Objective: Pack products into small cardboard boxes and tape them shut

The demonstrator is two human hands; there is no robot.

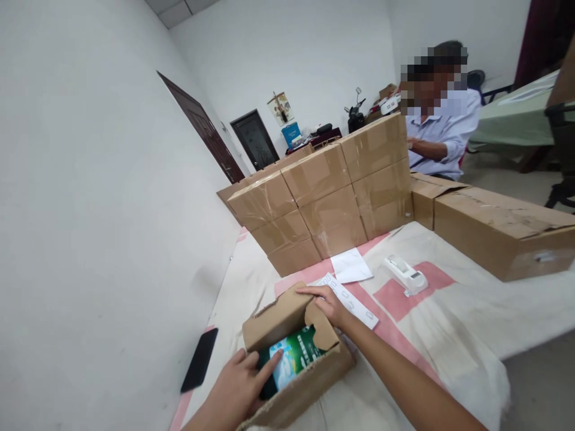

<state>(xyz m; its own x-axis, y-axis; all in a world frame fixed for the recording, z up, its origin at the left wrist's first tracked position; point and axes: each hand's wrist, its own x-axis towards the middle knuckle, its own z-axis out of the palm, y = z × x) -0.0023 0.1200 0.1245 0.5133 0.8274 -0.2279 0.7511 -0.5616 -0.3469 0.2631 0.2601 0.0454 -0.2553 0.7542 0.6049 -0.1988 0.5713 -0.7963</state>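
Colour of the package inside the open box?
The package is green with a light-blue and white patch; shows best in the head view.

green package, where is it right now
In the head view, below centre, the green package lies inside the open cardboard box, between the left hand and the right hand.

Soft, even light leaves glare on the taped boxes (326,203).
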